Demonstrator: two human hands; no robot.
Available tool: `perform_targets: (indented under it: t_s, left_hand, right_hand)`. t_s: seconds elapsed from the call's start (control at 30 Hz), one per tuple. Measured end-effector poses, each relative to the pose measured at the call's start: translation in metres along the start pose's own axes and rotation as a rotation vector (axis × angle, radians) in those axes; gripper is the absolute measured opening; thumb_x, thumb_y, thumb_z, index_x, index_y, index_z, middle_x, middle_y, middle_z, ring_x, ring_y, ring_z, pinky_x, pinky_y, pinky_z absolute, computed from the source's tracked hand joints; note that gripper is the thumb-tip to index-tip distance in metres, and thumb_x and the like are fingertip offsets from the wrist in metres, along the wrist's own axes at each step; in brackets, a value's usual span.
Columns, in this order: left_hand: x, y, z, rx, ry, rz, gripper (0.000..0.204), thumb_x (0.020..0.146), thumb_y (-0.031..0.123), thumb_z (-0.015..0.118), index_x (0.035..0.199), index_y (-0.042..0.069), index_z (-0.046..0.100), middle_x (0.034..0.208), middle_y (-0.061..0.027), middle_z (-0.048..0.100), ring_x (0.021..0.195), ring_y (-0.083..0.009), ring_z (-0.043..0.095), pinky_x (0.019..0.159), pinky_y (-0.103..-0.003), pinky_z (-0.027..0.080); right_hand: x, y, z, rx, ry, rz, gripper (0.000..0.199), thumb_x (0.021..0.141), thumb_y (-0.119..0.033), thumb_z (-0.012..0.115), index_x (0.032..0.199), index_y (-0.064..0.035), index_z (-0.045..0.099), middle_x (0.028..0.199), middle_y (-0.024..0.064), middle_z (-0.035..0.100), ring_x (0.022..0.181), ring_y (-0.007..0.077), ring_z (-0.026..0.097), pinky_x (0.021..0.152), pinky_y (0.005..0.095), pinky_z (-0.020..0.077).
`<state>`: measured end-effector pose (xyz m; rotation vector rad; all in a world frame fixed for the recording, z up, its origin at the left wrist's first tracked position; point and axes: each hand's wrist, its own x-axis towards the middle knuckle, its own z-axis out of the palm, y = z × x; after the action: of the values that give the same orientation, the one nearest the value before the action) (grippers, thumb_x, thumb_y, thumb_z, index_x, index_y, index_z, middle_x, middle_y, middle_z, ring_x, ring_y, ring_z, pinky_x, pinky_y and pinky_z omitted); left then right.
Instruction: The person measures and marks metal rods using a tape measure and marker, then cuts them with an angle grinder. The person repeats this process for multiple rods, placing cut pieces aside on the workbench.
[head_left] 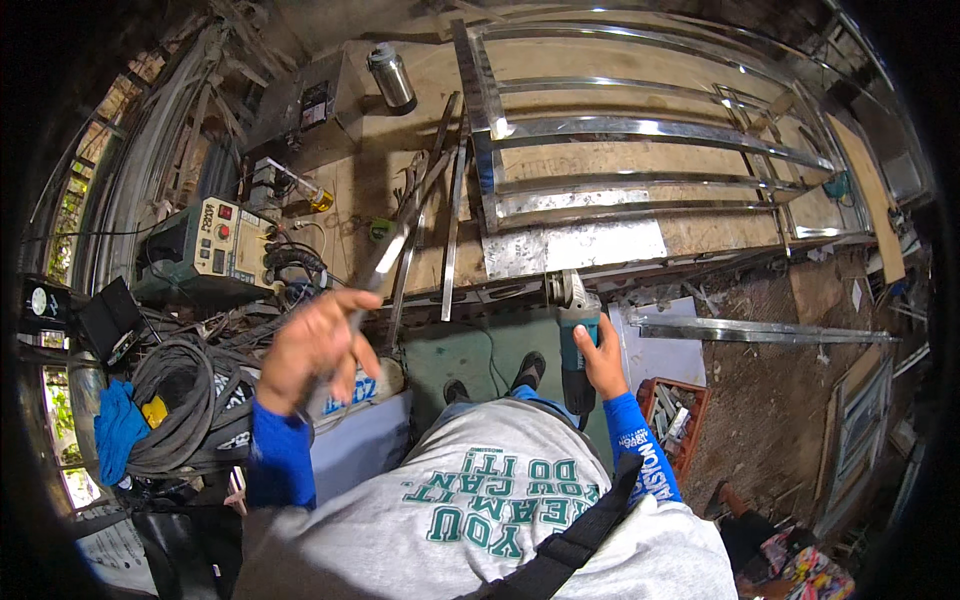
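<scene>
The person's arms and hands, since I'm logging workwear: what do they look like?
The left hand and right hand are gloveless. Bright blue sleeves reach the wrists: the left sleeve looks plain here, while the right sleeve carries white lettering.

Table (430, 70) of wood, matt and stained. Toward its right edge, frame (650, 128) of glossy, smooth metal tubing; at the near edge, sheet (580, 248) of shiny, smudged metal; toward the far edge, flask (392, 80) of satin metal. Off the near edge, angle grinder (577, 350) in semi-matt plastic, with dull metal head; further left, bar (392, 250) of bright metal.
</scene>
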<state>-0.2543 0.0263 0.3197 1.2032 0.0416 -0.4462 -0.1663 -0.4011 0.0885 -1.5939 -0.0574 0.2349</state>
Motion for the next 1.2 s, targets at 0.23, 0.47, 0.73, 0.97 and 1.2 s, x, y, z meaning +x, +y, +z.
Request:
perform_targets:
  t_s: [0.23,0.47,0.73,0.97,1.2]
  left_hand:
    - [-0.046,-0.211,0.016,0.044,0.432,-0.386,0.093,0.103,0.001,0.064,0.173,0.025,0.007,0.127,-0.0257,0.067,0.077,-0.0253,0.075,0.066,-0.037,0.062]
    - [0.015,-0.357,-0.024,0.302,0.661,-0.500,0.035,0.100,0.031,0.077,0.100,0.000,0.061,0.076,-0.0063,0.063,0.058,-0.0143,0.060,0.052,-0.032,0.051]
    - [-0.004,-0.356,-0.010,0.330,0.899,-0.426,0.048,0.095,0.045,0.081,0.080,0.003,0.063,0.059,-0.0038,0.057,0.048,-0.0165,0.056,0.046,-0.038,0.044]
    - [-0.089,-0.376,0.063,0.316,0.959,-0.593,0.027,0.089,0.032,0.084,0.092,0.006,0.077,0.064,-0.0060,0.066,0.053,-0.0211,0.063,0.049,-0.041,0.047]
    - [-0.141,-0.414,0.099,1.066,0.904,-0.267,0.015,0.089,0.031,0.078,0.097,0.020,0.083,0.072,-0.0123,0.071,0.062,-0.0340,0.069,0.058,-0.050,0.051]
  right_hand:
    - [0.035,0.030,-0.035,0.032,-0.019,0.036,0.041,0.105,-0.029,0.070,0.133,0.0002,0.065,0.118,0.0049,0.069,0.109,0.0138,0.059,0.099,0.0308,0.0466]
    - [0.067,0.028,-0.033,0.051,-0.114,0.119,0.043,0.107,-0.030,0.069,0.136,0.0010,0.064,0.123,0.0065,0.069,0.112,0.0140,0.059,0.102,0.0318,0.0460]
    - [0.070,0.031,-0.048,0.056,-0.178,0.108,0.040,0.107,-0.029,0.069,0.133,0.0003,0.064,0.121,0.0058,0.068,0.112,0.0139,0.058,0.101,0.0312,0.0453]
    - [0.074,0.059,-0.054,0.135,-0.171,0.210,0.038,0.108,-0.028,0.068,0.132,0.0008,0.064,0.122,0.0050,0.067,0.111,0.0133,0.058,0.100,0.0303,0.0456]
    - [0.072,0.030,-0.032,0.160,-0.214,0.369,0.051,0.109,-0.035,0.067,0.145,0.0008,0.055,0.128,0.0092,0.067,0.118,0.0168,0.061,0.108,0.0334,0.0460]
